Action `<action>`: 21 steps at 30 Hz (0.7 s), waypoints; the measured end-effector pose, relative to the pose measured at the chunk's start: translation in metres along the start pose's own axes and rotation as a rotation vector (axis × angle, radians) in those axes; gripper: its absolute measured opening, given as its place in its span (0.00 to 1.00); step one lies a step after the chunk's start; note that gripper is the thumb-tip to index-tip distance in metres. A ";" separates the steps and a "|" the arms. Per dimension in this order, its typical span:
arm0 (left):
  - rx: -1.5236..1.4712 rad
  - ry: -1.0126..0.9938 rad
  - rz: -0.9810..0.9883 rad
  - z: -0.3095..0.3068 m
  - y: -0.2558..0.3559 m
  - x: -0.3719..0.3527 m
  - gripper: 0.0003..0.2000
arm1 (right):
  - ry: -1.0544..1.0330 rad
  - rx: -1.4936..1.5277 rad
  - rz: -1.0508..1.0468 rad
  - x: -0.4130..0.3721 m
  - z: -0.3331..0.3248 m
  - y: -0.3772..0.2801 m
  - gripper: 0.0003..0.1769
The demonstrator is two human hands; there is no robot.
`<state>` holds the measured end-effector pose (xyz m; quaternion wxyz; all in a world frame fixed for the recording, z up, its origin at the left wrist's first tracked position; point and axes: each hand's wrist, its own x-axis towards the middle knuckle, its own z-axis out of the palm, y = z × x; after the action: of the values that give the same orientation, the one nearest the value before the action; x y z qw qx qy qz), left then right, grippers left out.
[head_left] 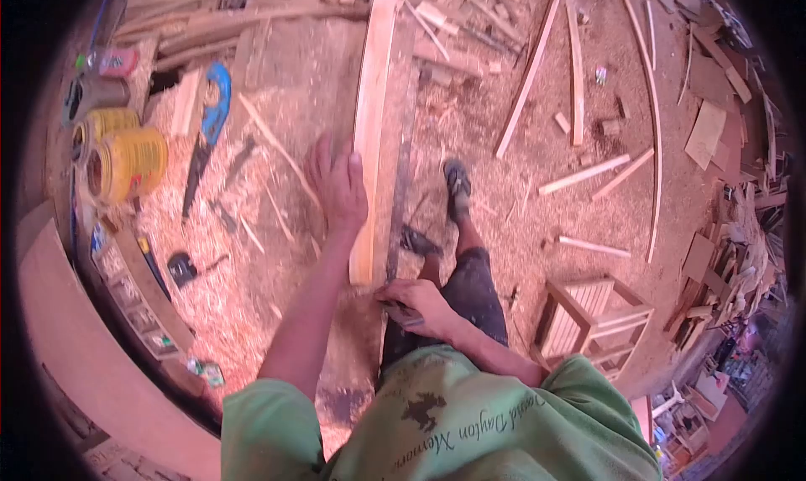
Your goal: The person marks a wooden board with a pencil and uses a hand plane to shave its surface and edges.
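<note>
A long, pale wooden plank (pixel 374 145) lies lengthwise on the workbench (pixel 281 70), its near end close to my body. My left hand (pixel 338 183) rests against the plank's left side. Its thumb lies along the plank's edge, and the other fingers reach out over the bench. Just beyond the near end, on the right, is my right hand (pixel 421 307) with its fingers curled closed. Something thin and dark shows at those fingers, too small to name.
Left on the bench are a blue-handled handsaw (pixel 217 103), a black tape measure (pixel 182 269) and yellow jars (pixel 130 164) among shavings. Wood strips (pixel 579 175) litter the floor. A slatted wooden frame (pixel 592 321) stands at right, near scrap piles (pixel 709 279).
</note>
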<state>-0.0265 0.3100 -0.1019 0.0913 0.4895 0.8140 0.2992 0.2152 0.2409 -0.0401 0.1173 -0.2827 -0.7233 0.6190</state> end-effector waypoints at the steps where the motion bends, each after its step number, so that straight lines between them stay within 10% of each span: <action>1: 0.015 -0.003 0.000 0.001 0.001 0.004 0.26 | 0.054 -0.005 -0.015 0.010 -0.009 0.005 0.15; 6: 0.095 -0.025 -0.022 -0.006 0.012 0.004 0.25 | 0.636 -0.195 -0.060 0.165 -0.127 0.028 0.13; 21: 0.229 -0.079 -0.013 -0.009 0.019 0.007 0.24 | 0.631 -0.225 -0.216 0.296 -0.187 0.027 0.13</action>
<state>-0.0201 0.3184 -0.0829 0.0687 0.5029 0.8416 0.1844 0.0788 0.5619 -0.0809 0.3679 -0.3931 -0.7409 0.4015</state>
